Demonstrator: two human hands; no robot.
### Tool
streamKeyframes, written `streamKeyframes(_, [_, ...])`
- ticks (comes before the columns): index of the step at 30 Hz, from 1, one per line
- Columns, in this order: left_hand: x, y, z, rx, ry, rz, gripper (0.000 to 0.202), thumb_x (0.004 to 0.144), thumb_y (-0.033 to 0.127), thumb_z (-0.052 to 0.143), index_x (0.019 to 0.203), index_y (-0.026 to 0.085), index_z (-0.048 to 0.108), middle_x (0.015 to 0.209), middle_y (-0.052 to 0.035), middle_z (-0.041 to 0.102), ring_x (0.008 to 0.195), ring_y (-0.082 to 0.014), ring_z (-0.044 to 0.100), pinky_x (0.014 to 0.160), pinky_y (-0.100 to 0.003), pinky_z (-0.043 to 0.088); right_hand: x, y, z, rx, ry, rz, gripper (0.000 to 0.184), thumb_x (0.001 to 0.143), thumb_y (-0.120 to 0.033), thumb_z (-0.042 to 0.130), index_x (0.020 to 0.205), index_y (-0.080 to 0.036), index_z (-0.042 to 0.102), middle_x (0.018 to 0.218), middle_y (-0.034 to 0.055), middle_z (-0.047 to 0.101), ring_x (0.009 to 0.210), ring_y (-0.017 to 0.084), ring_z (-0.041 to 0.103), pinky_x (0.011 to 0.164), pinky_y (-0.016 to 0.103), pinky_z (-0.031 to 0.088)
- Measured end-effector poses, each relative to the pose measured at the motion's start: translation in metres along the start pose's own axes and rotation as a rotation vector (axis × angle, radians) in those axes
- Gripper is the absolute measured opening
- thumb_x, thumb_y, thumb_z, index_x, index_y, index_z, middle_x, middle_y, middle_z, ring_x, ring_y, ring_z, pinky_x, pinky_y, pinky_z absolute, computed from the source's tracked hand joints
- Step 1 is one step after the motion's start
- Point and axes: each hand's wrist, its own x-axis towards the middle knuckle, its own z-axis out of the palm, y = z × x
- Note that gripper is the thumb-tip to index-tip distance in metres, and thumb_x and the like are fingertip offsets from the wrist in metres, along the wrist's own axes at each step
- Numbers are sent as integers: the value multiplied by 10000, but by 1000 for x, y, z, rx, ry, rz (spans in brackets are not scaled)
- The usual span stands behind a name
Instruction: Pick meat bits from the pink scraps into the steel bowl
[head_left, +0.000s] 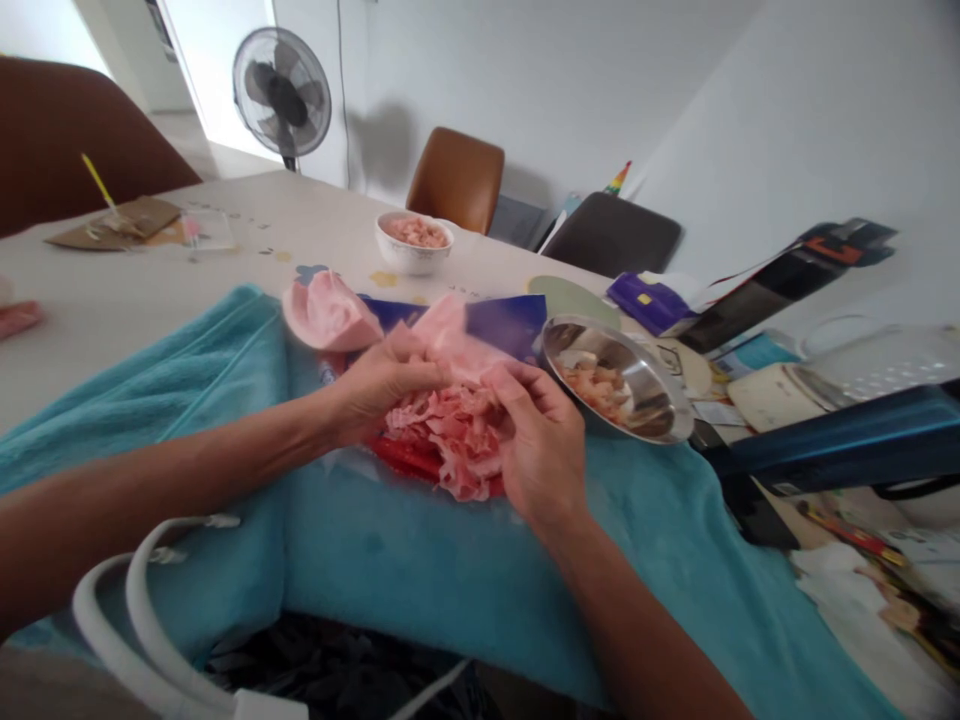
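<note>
My left hand [379, 390] and my right hand [540, 440] are both closed on a heap of pale pink, thin sliced pieces [461, 435] lying on a red and blue packet [502, 325] over a teal towel [420, 560]. My left fingers pinch a pink piece at the heap's top; my right fingers curl round its right side. A larger pink lump [330, 312] lies just beyond my left hand. A steel bowl [660, 420] holding pinkish bits stands right beside my right hand.
A white bowl [412, 258] with pink contents stands farther back on the table. Clutter of packets, a blue bar [847, 440] and a clear container [877, 365] fills the right side. Chairs [456, 178] and a fan [282, 95] stand behind. White cables [142, 620] hang near me.
</note>
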Motion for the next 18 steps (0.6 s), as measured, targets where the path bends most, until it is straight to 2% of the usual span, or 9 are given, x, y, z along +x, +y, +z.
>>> streamKeyframes(2, [2, -2, -3, 31, -5, -8, 144, 652, 206, 761, 615, 141, 639, 495, 33, 566, 427, -52, 484, 430, -173, 373, 0, -3, 0, 65, -85, 95, 146, 754, -300, 750, 817, -193, 673, 622, -56, 611, 518, 65, 537, 495, 191, 453])
streamKeyframes(4, [3, -4, -5, 84, -43, -4, 163, 673, 247, 761, 618, 141, 650, 549, 4, 615, 477, -77, 540, 469, -192, 416, 0, -5, -1, 121, -108, 160, 155, 725, -296, 771, 785, -183, 684, 618, -52, 607, 527, 63, 542, 481, 180, 447])
streamKeyframes(9, [3, -6, -8, 229, -63, 86, 270, 753, 358, 727, 598, 147, 661, 517, 1, 572, 476, -90, 524, 459, -208, 395, 4, -7, -6, 189, -113, 252, 197, 680, -314, 804, 717, -175, 669, 613, -50, 578, 528, 68, 532, 418, 166, 426])
streamKeyframes(11, [2, -4, -10, 249, -73, 122, 167, 742, 321, 748, 769, 158, 726, 532, 22, 565, 474, -78, 502, 449, -195, 366, 5, -7, -7, 199, -136, 267, 217, 674, -325, 808, 678, -173, 653, 596, -51, 560, 512, 68, 522, 399, 165, 421])
streamKeyframes(12, [2, -3, -10, 257, -80, 138, 205, 733, 291, 760, 900, 173, 742, 540, 38, 558, 468, -67, 482, 443, -186, 347, 5, -7, -7, 200, -146, 270, 225, 670, -328, 810, 665, -172, 648, 588, -52, 553, 505, 68, 519, 394, 166, 419])
streamKeyframes(14, [2, -1, -11, 294, -119, 160, 403, 722, 251, 776, 1118, 208, 715, 562, 61, 550, 466, -49, 446, 441, -172, 321, 3, -7, -7, 194, -169, 275, 227, 664, -327, 812, 659, -171, 648, 574, -55, 549, 489, 68, 516, 387, 169, 419])
streamKeyframes(16, [2, -1, -10, 358, -180, 175, 461, 724, 255, 782, 1176, 212, 701, 580, 67, 547, 479, -39, 435, 455, -164, 333, 1, -7, -6, 175, -190, 282, 222, 662, -322, 813, 664, -169, 652, 565, -54, 557, 474, 69, 515, 384, 173, 420])
streamKeyframes(18, [1, -2, -10, 424, -220, 202, 439, 722, 270, 788, 1150, 208, 719, 591, 66, 553, 501, -38, 455, 484, -160, 371, -1, -7, -5, 145, -211, 307, 223, 670, -324, 810, 672, -167, 652, 565, -48, 580, 458, 68, 512, 380, 175, 416])
